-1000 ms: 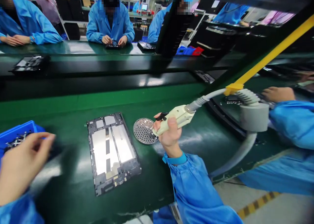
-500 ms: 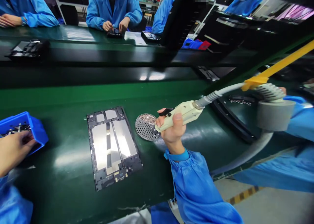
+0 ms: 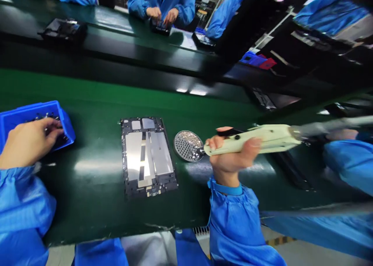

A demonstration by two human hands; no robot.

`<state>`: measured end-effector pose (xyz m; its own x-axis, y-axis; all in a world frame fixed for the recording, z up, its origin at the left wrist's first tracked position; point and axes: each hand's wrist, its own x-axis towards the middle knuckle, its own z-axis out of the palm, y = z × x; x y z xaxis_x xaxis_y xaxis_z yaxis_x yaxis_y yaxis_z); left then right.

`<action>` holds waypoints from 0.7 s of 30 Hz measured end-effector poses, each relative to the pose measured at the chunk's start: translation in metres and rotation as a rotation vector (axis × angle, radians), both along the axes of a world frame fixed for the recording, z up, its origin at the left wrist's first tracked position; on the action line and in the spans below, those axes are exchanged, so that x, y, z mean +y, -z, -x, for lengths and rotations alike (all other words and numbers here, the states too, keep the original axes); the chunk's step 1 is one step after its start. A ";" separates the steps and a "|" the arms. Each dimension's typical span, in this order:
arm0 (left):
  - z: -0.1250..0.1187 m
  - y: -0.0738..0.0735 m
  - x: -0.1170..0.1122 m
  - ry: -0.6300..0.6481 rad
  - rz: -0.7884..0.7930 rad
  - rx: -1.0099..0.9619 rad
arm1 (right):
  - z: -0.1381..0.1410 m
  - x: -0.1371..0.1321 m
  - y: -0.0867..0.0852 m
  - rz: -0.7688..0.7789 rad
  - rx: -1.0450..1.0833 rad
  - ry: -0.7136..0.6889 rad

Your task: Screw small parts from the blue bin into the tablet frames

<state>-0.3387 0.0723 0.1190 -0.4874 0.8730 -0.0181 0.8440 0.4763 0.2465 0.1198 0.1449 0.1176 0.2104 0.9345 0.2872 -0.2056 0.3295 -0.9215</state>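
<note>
head-worn camera facing forward, down, close above left hand (image 3: 27, 143), right hand (image 3: 233, 153)

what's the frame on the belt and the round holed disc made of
The frame looks like dark plastic around silvery metal panels, judging by their bright sheen. The holed disc seems to be polished or plated metal, since it glints, though its base metal can't be told.

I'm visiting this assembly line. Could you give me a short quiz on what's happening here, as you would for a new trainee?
1. Which hand grips the cream electric screwdriver?
2. True or false: the round perforated dish lies beside the device frame, not on top of it.
3. What colour is the shallow bin that the other hand is reaching into?

Key: 1. The right hand. 2. True. 3. Blue.
</note>
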 end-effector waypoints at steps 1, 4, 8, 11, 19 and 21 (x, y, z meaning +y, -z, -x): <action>-0.005 -0.005 -0.002 -0.011 0.038 0.022 | 0.002 -0.008 -0.006 -0.002 -0.005 -0.030; -0.017 -0.013 -0.007 -0.017 0.034 0.051 | 0.018 -0.043 -0.024 0.024 -0.035 -0.161; -0.022 -0.014 -0.012 0.000 -0.108 0.024 | 0.054 -0.088 -0.040 0.131 -0.045 -0.394; -0.024 -0.014 -0.014 0.005 -0.197 -0.029 | 0.076 -0.104 -0.042 0.177 -0.036 -0.466; -0.036 -0.019 -0.015 0.030 -0.329 -0.081 | 0.078 -0.103 -0.029 0.183 -0.103 -0.503; -0.040 -0.020 -0.015 0.034 -0.372 -0.112 | 0.078 -0.103 -0.028 0.171 -0.109 -0.502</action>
<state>-0.2982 0.0574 0.1393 -0.4708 0.8457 0.2512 0.8159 0.3091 0.4886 0.0419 0.0421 0.1453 -0.2961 0.9479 0.1173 -0.1992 0.0588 -0.9782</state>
